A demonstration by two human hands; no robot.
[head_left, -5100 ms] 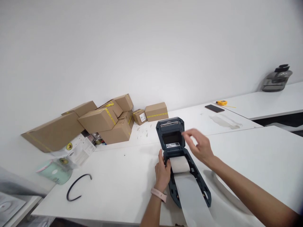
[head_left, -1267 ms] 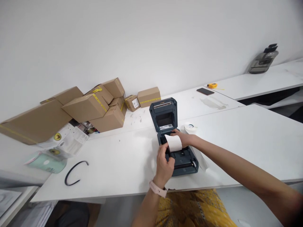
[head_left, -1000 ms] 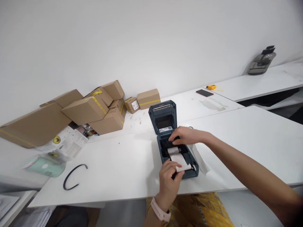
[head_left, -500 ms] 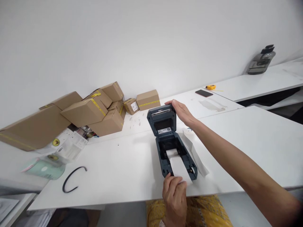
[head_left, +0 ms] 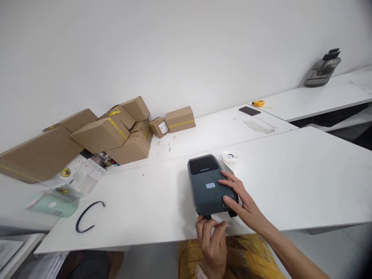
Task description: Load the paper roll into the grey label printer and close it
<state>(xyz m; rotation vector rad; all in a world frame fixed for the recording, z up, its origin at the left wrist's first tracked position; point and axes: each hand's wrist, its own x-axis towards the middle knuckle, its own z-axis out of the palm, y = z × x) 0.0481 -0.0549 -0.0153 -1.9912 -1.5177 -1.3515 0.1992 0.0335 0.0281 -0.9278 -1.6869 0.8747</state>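
A dark blue-grey label printer point(head_left: 200, 193) stands on the white table, its lid lowered over the body. From its front slot comes a strip of white label paper point(head_left: 220, 217). My left hand point(head_left: 213, 242) pinches the end of that strip just below the printer's front edge. Fingers spread, my right hand point(head_left: 244, 203) rests on the right side of the lid without gripping it. Just behind the printer's right side lies a white paper roll point(head_left: 229, 159), its loose tail partly hidden by the printer and my hand. The inside of the printer is covered.
Cardboard boxes point(head_left: 101, 133) are piled at the back left. Nearer are a green pouch point(head_left: 55, 205) and a curved black band point(head_left: 84, 215). Toward the back right lie a phone point(head_left: 250, 111) and a yellow tape measure point(head_left: 258, 103), with a large bottle point(head_left: 323, 71) beyond.
The printer's lid, raised before, has come down over the body under my right hand, which moved toward me. My left hand still pinches the paper strip at the front.
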